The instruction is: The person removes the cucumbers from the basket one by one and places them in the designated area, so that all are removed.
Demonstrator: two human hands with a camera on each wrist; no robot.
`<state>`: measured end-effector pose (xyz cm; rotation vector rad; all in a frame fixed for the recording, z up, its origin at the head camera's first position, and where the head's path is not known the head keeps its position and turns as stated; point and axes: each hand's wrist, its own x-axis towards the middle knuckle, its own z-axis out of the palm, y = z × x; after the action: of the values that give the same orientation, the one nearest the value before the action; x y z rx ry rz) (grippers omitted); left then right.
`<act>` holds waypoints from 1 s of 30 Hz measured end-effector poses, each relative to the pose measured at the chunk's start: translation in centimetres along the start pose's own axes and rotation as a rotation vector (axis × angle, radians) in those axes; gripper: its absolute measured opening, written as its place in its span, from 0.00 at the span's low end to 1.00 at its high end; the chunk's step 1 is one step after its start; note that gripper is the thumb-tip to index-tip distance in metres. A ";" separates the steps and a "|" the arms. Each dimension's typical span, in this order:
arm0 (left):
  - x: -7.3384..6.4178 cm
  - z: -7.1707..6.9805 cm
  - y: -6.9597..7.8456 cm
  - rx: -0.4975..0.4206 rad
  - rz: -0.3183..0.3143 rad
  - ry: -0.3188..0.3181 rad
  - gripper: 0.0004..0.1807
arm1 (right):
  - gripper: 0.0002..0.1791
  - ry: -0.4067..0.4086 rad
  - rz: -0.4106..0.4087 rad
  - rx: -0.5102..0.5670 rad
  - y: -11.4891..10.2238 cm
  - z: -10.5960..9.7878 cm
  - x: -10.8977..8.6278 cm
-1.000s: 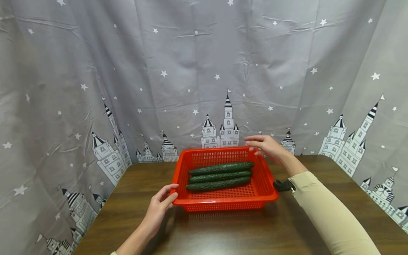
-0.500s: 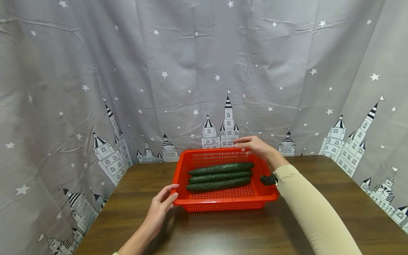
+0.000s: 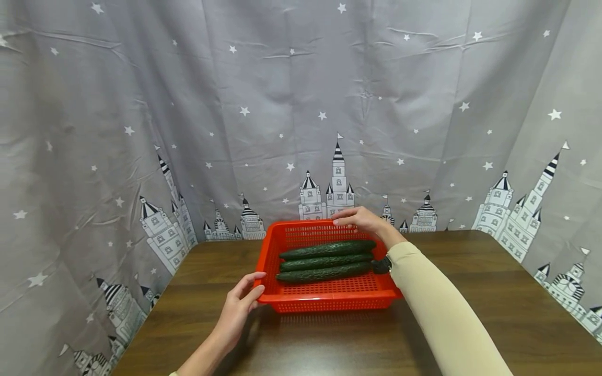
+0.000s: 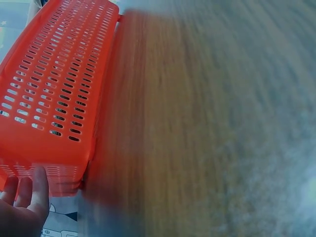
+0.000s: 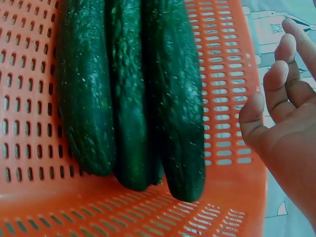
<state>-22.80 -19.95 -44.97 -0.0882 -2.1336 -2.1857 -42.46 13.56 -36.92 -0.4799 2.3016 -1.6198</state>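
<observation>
Three dark green cucumbers (image 3: 324, 262) lie side by side in a red slotted plastic basket (image 3: 329, 296) on the wooden table. At the basket's near left corner my left hand (image 3: 237, 303) holds the rim, thumb and index finger on it. Other fingers (image 4: 40, 190) of that hand lie against the basket's end wall in the left wrist view. My right hand (image 3: 364, 220) is over the far rim, its fingers loosely bent and holding nothing. In the right wrist view it hovers beside the long wall, apart from the cucumbers. Whether it touches the rim I cannot tell.
A grey curtain (image 3: 263, 130) printed with stars and castles hangs behind and along both sides of the table. Brown wooden tabletop (image 3: 494, 292) extends left, right and in front of the basket. A dark wrist strap (image 3: 382, 265) sits at the right sleeve (image 3: 437, 297).
My right hand has moved left along the basket's far rim, from the far right corner toward the middle. The left hand, basket and cucumbers have stayed in place.
</observation>
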 end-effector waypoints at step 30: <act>-0.2 0.0 -0.1 -0.034 0.000 -0.003 0.20 | 0.22 -0.095 0.018 -0.352 2.3 2.0 1.1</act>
<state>-22.58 -19.92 -45.08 -0.0937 -2.0989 -2.2231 -42.91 12.13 -39.79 -0.5971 2.5158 -1.1561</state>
